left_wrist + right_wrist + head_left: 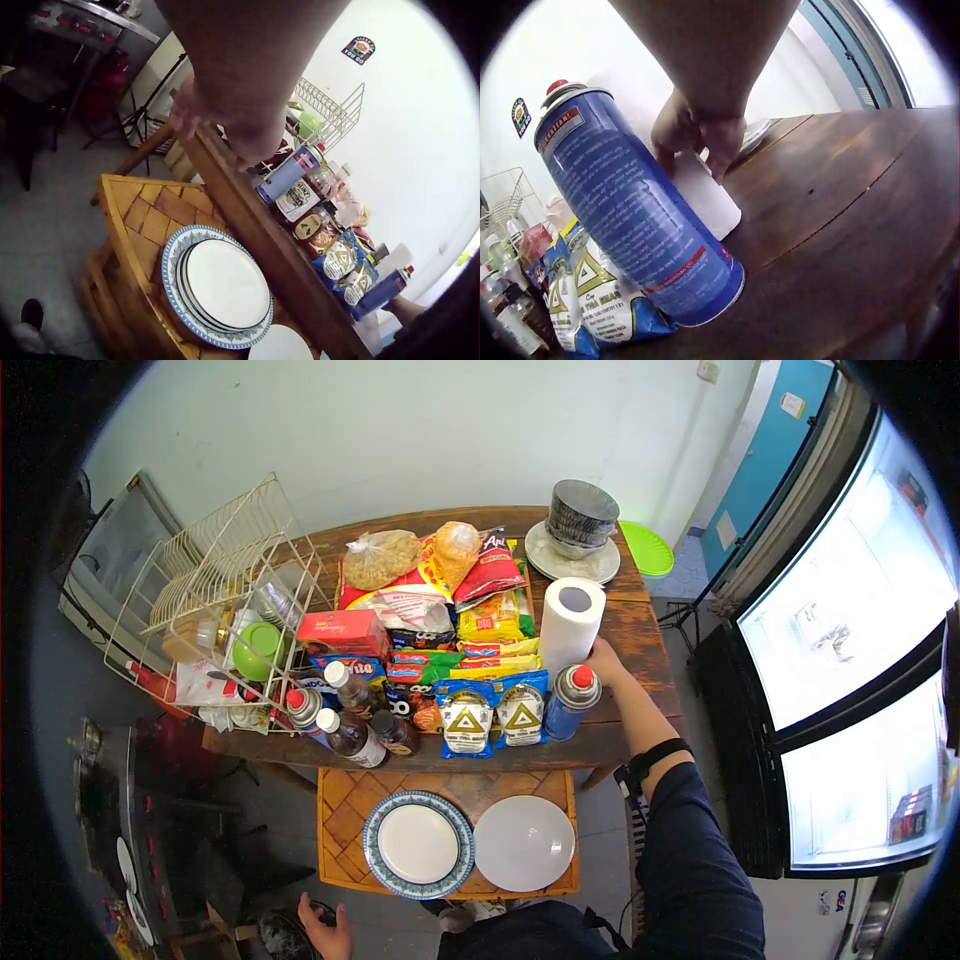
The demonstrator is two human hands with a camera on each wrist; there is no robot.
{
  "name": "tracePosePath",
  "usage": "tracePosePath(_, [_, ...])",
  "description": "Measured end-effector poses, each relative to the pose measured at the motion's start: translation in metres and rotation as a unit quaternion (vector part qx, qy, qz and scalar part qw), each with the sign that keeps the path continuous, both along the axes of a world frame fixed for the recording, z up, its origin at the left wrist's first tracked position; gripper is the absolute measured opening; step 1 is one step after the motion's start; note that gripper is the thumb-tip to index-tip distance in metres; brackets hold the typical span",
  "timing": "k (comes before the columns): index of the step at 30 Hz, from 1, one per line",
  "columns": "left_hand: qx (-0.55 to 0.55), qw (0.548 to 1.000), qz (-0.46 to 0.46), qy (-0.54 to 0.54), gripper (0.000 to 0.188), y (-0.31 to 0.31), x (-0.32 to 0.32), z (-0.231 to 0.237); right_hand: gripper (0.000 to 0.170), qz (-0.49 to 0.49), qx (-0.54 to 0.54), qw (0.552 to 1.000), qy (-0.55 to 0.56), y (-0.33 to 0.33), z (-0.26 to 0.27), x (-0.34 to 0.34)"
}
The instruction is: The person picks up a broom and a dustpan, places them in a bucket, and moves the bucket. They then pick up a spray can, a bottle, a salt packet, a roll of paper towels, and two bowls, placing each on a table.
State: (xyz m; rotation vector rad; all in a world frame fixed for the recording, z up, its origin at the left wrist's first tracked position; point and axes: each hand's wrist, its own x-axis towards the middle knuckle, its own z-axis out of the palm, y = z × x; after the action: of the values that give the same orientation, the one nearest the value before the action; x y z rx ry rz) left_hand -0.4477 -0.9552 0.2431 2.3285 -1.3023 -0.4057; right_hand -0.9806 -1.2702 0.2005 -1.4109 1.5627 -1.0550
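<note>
A white paper towel roll (pixel 571 625) stands upright at the right end of the packed goods on the dark wooden table. My right hand (pixel 603 660) grips its lower right side, with thumb and fingers curled against the paper (pixel 705 199) in the right wrist view. Just in front of the roll is a blue gas canister (pixel 641 206) with a red cap, near my right wrist. My left hand (pixel 326 932) hangs low at the bottom of the head view, fingers spread and holding nothing. Two blue-and-white packets (pixel 468 718) stand left of the canister.
Sauce bottles (pixel 350 738) and another canister (pixel 303 708) line the table's front edge. A wire dish rack (pixel 215 570) stands left, stacked bowls (pixel 582 515) on plates at the back right. Below, a low wooden table (pixel 345 860) bears a blue-rimmed plate stack (pixel 420 796) and a white plate (pixel 524 844).
</note>
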Motion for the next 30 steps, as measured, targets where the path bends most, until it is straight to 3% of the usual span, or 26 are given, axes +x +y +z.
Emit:
tracePosePath(2, [0.017,1.000,-0.005,0.017,0.063,0.000,0.001,-0.002,0.058,0.005,0.004,0.999,-0.046,0.000,-0.004,-0.001])
tracePosePath(5, [-0.012,0.999,-0.043,-0.030,0.064,0.003,0.008,-0.017,0.059,-0.006,-0.006,1.000,-0.027,-0.005,-0.007,0.000])
tracePosePath(11, [0.011,0.999,-0.034,-0.021,0.066,0.004,0.007,-0.019,0.063,0.025,0.016,0.999,-0.020,-0.014,-0.010,0.002])
tracePosePath(20, [-0.052,0.996,-0.073,-0.009,0.067,0.029,0.029,-0.041,0.083,0.044,0.025,0.990,-0.128,-0.002,-0.035,-0.007])
tracePosePath(23, [0.018,1.000,0.015,-0.005,0.068,0.046,0.035,-0.047,0.076,-0.084,0.064,0.994,-0.041,0.022,-0.014,-0.008])
tracePosePath(25, [0.006,0.999,0.036,0.026,0.069,0.073,0.054,-0.068,0.069,-0.145,-0.001,0.978,0.151,0.031,-0.048,-0.034])
tracePosePath(26, [0.000,0.998,0.051,0.044,0.070,0.089,0.064,-0.076,0.065,-0.169,-0.017,0.973,0.157,0.050,-0.040,-0.039])
tracePosePath(27, [0.025,0.998,0.045,-0.033,0.071,0.106,0.070,-0.080,0.062,-0.188,-0.035,0.968,0.163,0.071,-0.028,-0.042])
tracePosePath(29, [0.055,0.981,0.183,0.036,0.073,0.123,0.066,-0.069,0.054,-0.230,-0.056,0.960,0.149,0.113,-0.014,-0.050])
tracePosePath(30, [0.122,0.980,0.151,-0.034,0.075,0.147,0.076,-0.072,0.051,-0.267,-0.068,0.949,0.154,0.138,0.000,-0.046])
